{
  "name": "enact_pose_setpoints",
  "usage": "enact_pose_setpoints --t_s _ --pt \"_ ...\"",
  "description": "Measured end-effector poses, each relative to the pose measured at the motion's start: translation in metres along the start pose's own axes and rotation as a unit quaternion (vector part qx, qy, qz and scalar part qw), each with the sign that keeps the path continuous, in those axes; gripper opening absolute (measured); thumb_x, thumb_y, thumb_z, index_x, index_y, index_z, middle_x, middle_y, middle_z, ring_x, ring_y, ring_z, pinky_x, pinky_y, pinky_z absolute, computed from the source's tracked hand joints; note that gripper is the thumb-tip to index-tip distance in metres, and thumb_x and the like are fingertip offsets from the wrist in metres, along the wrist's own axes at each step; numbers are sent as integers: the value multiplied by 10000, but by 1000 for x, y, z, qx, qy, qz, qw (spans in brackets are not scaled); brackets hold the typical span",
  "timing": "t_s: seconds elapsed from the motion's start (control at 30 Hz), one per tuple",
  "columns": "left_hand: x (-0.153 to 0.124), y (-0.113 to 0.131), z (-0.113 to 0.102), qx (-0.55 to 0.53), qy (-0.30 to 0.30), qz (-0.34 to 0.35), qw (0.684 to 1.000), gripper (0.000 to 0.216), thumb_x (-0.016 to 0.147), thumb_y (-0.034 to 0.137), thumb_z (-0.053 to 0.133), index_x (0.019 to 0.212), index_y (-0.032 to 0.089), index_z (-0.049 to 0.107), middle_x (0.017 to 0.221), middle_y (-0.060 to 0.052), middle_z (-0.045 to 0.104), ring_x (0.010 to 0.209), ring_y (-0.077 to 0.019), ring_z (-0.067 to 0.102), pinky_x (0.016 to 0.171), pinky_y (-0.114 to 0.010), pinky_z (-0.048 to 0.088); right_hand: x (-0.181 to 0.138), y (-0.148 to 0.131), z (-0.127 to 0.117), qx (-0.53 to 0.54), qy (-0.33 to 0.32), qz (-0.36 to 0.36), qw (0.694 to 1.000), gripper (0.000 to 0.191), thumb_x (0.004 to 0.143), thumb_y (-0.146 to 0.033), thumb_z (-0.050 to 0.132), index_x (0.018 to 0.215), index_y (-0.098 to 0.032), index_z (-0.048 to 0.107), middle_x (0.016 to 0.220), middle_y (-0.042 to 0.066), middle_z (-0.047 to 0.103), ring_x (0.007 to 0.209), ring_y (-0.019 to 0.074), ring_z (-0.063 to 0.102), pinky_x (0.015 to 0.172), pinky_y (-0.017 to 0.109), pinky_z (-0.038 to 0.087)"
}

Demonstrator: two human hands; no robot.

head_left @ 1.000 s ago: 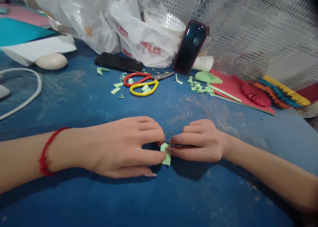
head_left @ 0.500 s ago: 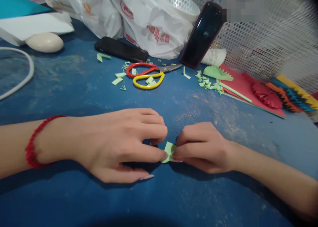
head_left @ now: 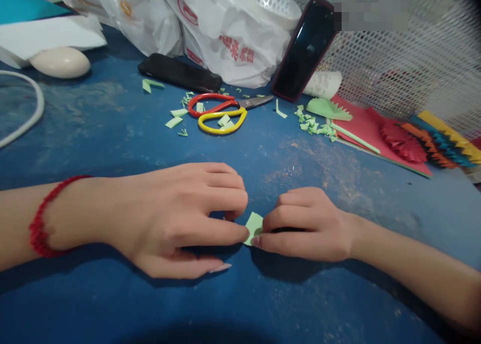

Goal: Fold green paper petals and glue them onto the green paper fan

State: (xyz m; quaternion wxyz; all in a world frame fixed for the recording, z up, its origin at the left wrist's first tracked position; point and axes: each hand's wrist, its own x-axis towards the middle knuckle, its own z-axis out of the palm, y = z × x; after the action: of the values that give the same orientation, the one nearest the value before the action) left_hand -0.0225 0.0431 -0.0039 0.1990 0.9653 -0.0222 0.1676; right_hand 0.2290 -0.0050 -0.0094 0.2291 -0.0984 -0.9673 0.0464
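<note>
A small piece of pale green paper (head_left: 254, 227) sits between my hands, low over the blue table (head_left: 112, 138). My left hand (head_left: 176, 218), with a red braided bracelet (head_left: 40, 223) on its wrist, pinches the paper's left edge. My right hand (head_left: 308, 226) holds its right edge between thumb and fingers. The fingers hide part of the paper. Farther up, red-and-yellow-handled scissors (head_left: 221, 114) lie among green paper scraps (head_left: 180, 114), out of reach of my fingertips.
A black phone (head_left: 179, 72) lies by a white plastic bag (head_left: 229, 33), and a second phone (head_left: 304, 49) leans upright. Right of it are a green paper fan (head_left: 327, 110) and red card (head_left: 361, 128) before a white mesh (head_left: 406, 68). A white cable (head_left: 22, 118) curves at left.
The camera view has tilted, shifting the table items upward. The green paper has turned between my fingers, showing more of its surface. My hands stay on it.
</note>
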Motion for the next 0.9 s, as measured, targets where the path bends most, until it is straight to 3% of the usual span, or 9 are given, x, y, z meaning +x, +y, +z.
enact_pose_setpoints --t_s 0.47,0.6,0.77,0.9 --pt "-2 -1 1 50 -19 14 999 131 881 305 628 974 264 711 838 -58 653 823 -230 637 940 -428 534 -6 -2 4 16 14 36 999 133 942 -151 537 951 -160 670 830 43 685 630 140 541 561 304 404" --pt "-2 0 0 43 -20 21 999 155 860 296 650 994 256 717 816 -56 650 792 -228 641 935 -428 538 -6 1 4 89 25 53 994 110 958 -159 558 949 -151 667 839 53 688 684 142 598 620 291 437" --pt "-1 2 0 17 -19 13 1000 172 851 289 653 1007 273 723 789 -47 648 772 -226 650 929 -428 547 -4 6 0 224 -4 108 969 138 987 -187 569 928 -150 689 853 66 703 777 135 634 720 263 480" --pt "2 1 -4 6 -18 8 1000 160 842 303 661 984 290 734 756 -45 654 782 -235 666 924 -430 553 -1 8 -3 327 -28 207 922 113 956 -201 634 892 -140 704 857 56 690 784 116 643 740 236 510"
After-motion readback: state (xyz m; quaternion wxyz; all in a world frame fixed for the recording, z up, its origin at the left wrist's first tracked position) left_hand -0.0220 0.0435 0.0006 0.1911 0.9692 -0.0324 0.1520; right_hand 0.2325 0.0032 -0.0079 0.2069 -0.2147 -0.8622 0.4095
